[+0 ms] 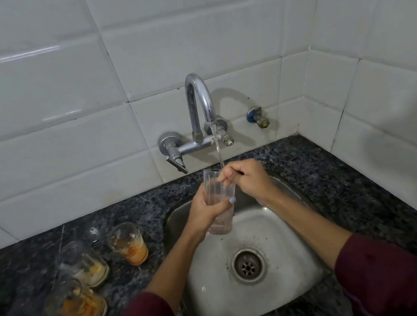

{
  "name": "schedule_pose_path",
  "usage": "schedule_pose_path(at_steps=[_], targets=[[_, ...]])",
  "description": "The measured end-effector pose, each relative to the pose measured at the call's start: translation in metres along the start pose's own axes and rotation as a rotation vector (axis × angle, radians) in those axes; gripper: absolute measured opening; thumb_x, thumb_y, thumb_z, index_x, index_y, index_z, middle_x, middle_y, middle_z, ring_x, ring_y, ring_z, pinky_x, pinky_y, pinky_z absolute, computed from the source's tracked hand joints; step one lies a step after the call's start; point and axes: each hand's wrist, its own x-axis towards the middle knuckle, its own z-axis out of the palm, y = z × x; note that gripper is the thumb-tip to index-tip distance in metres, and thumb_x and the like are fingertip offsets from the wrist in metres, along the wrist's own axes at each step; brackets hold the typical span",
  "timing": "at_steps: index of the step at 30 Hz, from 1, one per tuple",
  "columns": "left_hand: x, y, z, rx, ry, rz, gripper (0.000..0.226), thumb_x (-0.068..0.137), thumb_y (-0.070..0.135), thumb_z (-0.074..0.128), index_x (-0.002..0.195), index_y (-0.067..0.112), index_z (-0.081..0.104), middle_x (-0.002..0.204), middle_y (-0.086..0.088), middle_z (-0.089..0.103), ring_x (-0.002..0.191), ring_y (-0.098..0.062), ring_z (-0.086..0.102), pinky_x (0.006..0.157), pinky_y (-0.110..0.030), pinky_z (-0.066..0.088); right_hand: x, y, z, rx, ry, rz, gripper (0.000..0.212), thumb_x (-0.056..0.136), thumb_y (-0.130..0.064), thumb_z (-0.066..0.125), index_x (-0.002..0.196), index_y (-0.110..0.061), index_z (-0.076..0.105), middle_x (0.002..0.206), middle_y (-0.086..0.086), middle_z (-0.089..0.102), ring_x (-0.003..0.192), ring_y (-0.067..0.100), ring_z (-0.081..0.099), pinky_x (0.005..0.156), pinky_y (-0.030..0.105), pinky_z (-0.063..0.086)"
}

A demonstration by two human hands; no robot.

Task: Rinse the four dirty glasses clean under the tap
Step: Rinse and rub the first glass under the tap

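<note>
A: Near left of the bench (349, 190), beside the sink (299, 291): glass with orange residue (75, 306), upright, sludge pooled at the base. Just behind it a second glass (83, 263), pale yellow and whitish dregs. Third glass (128, 243) is farther back, nearest the sink's left rim, orange film up the wall. All three well apart from the tap stream, so I'd judge them queued, not yet rinsed

B: And the fourth?

A: Clear glass (220, 205) is held over the sink bowl, tilted a little, mouth up under the water stream (217, 145). Left hand (207, 208) is wrapped round its lower body, grip closed on the glass. Right hand (246, 177) is at the rim, fingers curled, some look to be inside the mouth; probably rubbing the wall while water runs. Can't tell whether that hand is pinching the rim or just touching it

B: Contents?

A: A little water at the bottom, faintly pinkish, no solids visible. Held over the bowl so runoff goes to the drain (249, 264)

B: Far end?

A: Wall-mounted tap (200, 104) at the back edge, running; lever handle (176, 160) on its left
</note>
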Motion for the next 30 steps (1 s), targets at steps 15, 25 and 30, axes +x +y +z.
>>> schedule_pose_path(at_steps=[15, 25, 30], targets=[[0.008, 0.002, -0.017, -0.200, -0.232, -0.138, 0.078, 0.055, 0.021, 0.086, 0.124, 0.011, 0.050, 0.107, -0.012, 0.062, 0.090, -0.029, 0.065, 0.085, -0.054, 0.053, -0.001, -0.001, -0.002, 0.246, -0.024, 0.117, 0.029, 0.092, -0.001, 0.049, 0.071, -0.011, 0.066, 0.066, 0.003, 0.063, 0.058, 0.003, 0.058, 0.067, 0.018, 0.049], [0.006, -0.007, 0.015, 0.297, 0.103, -0.003, 0.111, 0.061, 0.032, 0.079, 0.149, 0.031, 0.011, 0.135, -0.001, 0.048, 0.118, -0.021, 0.054, 0.098, -0.039, 0.047, 0.007, -0.006, 0.016, -0.340, 0.095, 0.182, 0.023, 0.090, -0.011, 0.051, 0.080, -0.006, 0.071, 0.077, 0.007, 0.068, 0.075, 0.020, 0.061, 0.062, 0.020, 0.044], [-0.006, -0.027, 0.017, -0.016, -0.019, -0.395, 0.119, 0.052, 0.041, 0.083, 0.148, 0.039, 0.012, 0.140, -0.009, 0.045, 0.119, -0.032, 0.055, 0.095, -0.055, 0.049, 0.007, 0.021, 0.017, -0.238, -0.106, 0.545, 0.015, 0.082, -0.011, 0.065, 0.088, 0.000, 0.073, 0.087, 0.009, 0.071, 0.084, 0.019, 0.066, 0.068, 0.024, 0.052]])
